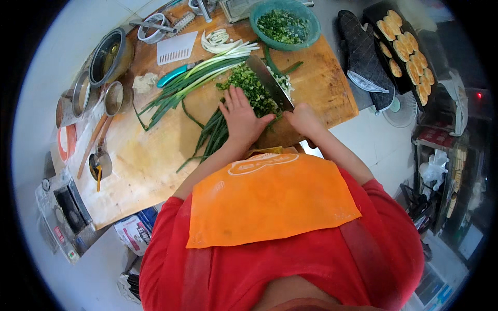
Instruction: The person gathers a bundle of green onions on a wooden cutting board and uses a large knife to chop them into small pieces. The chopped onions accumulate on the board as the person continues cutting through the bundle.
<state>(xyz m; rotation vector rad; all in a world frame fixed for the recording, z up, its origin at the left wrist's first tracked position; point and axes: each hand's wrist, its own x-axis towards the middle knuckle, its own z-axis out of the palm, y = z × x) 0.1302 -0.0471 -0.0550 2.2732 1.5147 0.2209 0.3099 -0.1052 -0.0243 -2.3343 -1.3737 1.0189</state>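
My right hand (305,121) grips the handle of a broad cleaver (268,82). The blade slants across a heap of chopped green scallions (249,83), with paler chopped bits (284,81) on its far side. Spread flat, my left hand (243,120) rests at the near-left edge of the heap, thumb pointing toward the blade. Long scallion greens (213,134) stick out from under that hand and wrist. A bundle of whole scallions (194,81) lies to the left, white ends toward the heap. Beyond the cleaver stands a teal bowl (286,42) of chopped scallions.
The wooden table (155,167) also holds a turquoise-handled knife (175,76), a white slotted scraper (177,48), a lump of dough (145,82), a dark pot (111,58) and a metal cup (102,163). Right of it are an oven mitt (362,54) and a black tray (398,74) of flatbreads.
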